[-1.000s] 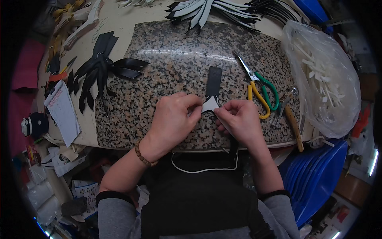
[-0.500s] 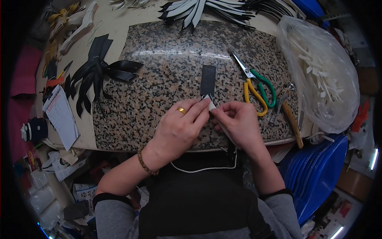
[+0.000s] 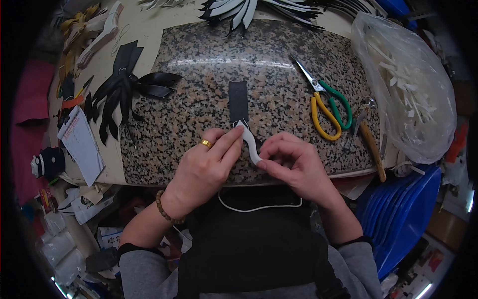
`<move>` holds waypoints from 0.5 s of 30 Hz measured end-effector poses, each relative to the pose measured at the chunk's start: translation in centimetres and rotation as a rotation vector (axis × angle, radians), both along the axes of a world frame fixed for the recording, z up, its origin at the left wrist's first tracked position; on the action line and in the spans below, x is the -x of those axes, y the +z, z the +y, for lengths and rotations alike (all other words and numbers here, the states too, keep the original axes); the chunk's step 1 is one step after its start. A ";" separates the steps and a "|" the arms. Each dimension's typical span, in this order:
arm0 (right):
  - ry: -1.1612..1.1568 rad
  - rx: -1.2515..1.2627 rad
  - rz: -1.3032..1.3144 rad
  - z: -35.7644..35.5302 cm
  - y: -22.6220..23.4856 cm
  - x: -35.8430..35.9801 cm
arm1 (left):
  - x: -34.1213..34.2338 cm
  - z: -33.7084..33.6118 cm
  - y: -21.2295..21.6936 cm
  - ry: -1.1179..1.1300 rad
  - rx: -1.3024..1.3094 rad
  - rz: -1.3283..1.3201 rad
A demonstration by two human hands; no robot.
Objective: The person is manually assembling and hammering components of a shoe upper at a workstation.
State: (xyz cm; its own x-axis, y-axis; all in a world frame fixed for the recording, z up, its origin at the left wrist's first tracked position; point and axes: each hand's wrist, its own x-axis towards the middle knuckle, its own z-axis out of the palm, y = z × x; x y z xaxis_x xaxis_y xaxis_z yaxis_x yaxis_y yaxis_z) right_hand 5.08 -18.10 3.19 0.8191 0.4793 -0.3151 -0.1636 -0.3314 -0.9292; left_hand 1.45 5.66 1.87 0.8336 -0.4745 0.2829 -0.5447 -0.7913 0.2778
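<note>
A short black strap lies flat on the speckled stone slab, with a thin metal loop at its near end. From that loop a white strip curves towards me. My left hand presses the strip's pointed far end beside the loop with its fingers held together. Lower down, my right hand pinches the strip between thumb and fingers; dark material shows behind it, partly hidden by the fingers.
Scissors with yellow and green handles lie right, beside a wooden-handled tool and a clear bag of white strips. Black straps and a notepad lie left. More white-and-black strips fill the far edge.
The strap, the strip's tip and my left hand have shifted left. My right hand has drawn back towards me, apart from the left, and more of the white strip shows between them.
</note>
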 end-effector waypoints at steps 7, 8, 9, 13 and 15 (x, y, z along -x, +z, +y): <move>-0.102 -0.060 0.394 -0.4 0.5 -0.2 | 0.4 0.9 0.7 -0.020 -0.029 0.048; -0.117 -0.057 0.382 -0.6 0.5 0.0 | 0.4 0.9 0.8 -0.027 -0.051 0.037; -0.120 -0.023 0.369 -0.7 0.4 0.1 | 0.4 0.9 0.8 -0.025 -0.044 0.051; -0.096 0.133 0.279 -0.6 0.1 0.3 | 0.3 0.8 1.1 -0.013 -0.012 0.093; -0.077 0.190 0.237 -0.5 0.0 0.2 | 0.4 0.8 1.3 -0.014 0.004 0.124</move>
State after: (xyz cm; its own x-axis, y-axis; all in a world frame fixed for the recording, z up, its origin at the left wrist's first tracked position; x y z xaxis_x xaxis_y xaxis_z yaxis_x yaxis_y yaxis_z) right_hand 4.87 -18.56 3.22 0.7436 0.3331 -0.5798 -0.3994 -0.4742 -0.7846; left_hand 1.09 6.48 3.13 0.8555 -0.4853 0.1805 -0.5171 -0.7824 0.3471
